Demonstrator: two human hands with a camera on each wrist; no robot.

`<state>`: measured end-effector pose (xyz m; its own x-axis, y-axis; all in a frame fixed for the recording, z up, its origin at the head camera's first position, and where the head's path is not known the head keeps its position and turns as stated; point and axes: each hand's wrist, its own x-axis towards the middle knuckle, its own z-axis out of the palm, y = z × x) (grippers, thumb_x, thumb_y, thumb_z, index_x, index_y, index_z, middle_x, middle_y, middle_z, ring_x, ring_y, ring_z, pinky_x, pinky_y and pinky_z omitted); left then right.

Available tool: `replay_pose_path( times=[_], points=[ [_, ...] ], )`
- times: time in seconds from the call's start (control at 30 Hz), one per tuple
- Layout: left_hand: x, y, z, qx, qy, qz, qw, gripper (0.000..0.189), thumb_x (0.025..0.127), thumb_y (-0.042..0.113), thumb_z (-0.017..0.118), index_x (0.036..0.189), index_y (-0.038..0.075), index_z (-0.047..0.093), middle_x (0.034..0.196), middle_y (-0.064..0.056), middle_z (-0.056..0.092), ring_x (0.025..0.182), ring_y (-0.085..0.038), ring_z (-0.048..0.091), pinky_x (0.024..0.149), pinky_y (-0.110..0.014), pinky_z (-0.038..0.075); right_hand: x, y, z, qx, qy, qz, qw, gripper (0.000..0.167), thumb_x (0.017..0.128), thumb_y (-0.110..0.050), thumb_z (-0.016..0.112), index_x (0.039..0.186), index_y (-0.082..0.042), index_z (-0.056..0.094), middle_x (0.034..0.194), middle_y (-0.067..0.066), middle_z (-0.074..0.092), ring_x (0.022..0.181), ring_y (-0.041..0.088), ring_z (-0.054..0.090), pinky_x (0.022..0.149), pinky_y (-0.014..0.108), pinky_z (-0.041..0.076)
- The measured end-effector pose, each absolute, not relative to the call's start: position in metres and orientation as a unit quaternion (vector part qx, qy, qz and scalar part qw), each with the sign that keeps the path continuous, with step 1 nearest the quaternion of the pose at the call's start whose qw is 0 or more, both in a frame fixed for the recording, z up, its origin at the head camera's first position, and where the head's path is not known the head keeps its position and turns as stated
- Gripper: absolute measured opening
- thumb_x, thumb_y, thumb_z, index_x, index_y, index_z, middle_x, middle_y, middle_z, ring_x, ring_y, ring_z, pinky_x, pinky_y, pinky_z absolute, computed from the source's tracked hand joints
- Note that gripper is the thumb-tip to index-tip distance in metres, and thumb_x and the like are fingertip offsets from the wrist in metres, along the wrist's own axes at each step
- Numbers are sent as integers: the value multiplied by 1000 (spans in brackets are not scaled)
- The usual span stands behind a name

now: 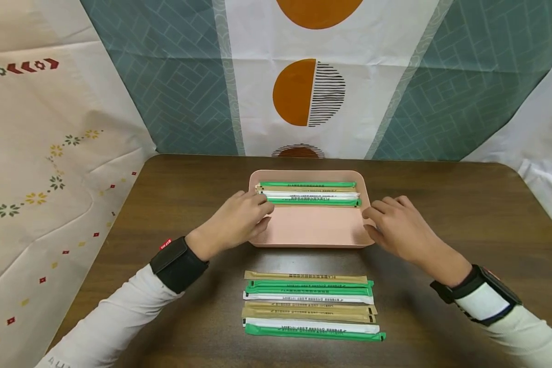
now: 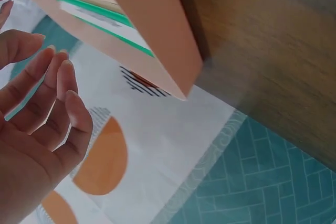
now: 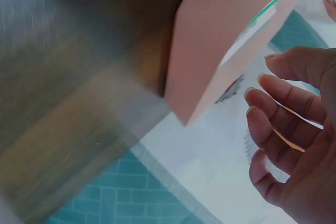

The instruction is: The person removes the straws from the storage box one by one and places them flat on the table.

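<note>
A pink tray [image 1: 313, 230] lies on the table, holding several slim paper-wrapped sticks along its far side, among them a green stick [image 1: 303, 184] and a white stick [image 1: 309, 195]. My left hand [image 1: 239, 217] hovers at the tray's left end, its fingers loosely bent and holding nothing. At the opposite end is my right hand [image 1: 397, 227], also with relaxed, bent fingers and nothing in them. Both wrist views show the tray wall [image 2: 152, 19] apart from the fingers. Closer to me, more wrapped sticks lie side by side, with a green stick [image 1: 315, 332] nearest.
The dark wooden table [image 1: 184, 174] runs beyond both ends of the tray. A patterned cloth [image 1: 179, 76] hangs behind its far edge. White printed fabric [image 1: 73, 214] drapes along the left side, and more white cloth [image 1: 545, 143] hangs at the right.
</note>
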<state>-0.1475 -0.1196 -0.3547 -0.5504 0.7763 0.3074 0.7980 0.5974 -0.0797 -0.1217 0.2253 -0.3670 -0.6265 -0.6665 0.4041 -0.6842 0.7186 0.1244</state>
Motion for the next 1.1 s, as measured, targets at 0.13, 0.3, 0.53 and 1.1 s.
replay_pose_path(
  times=[0.13,0.3,0.53,1.1],
  points=[
    [-165,-116,-359,-441,-884,-32,150,11,85,10,73,85,7,62,78,-5,58,68,-18,57,56,-31,39,-143,224,-372,368,-910,13,191,20,72,-6,81,87,-5,67,81,7,65,73,27,58,67,42,39],
    [-184,-111,-367,-429,-896,-38,107,10,87,10,71,88,5,62,79,-6,57,70,-19,57,59,-31,41,-164,222,-382,352,-921,35,162,14,77,-3,76,88,-6,68,83,7,63,74,27,56,65,40,36],
    [-200,-110,-378,-418,-904,-56,64,15,87,14,73,94,4,65,89,-9,60,83,-23,59,71,-34,47,-183,220,-394,345,-927,37,141,17,76,-1,77,91,-3,69,89,11,64,82,31,53,69,43,36],
    [-209,-105,-397,-397,-916,-44,49,4,88,8,70,88,6,67,84,-8,58,73,-18,53,68,-31,45,-191,217,-405,333,-936,24,113,15,78,-7,80,85,-9,66,87,7,64,84,29,53,71,42,34]
  ],
)
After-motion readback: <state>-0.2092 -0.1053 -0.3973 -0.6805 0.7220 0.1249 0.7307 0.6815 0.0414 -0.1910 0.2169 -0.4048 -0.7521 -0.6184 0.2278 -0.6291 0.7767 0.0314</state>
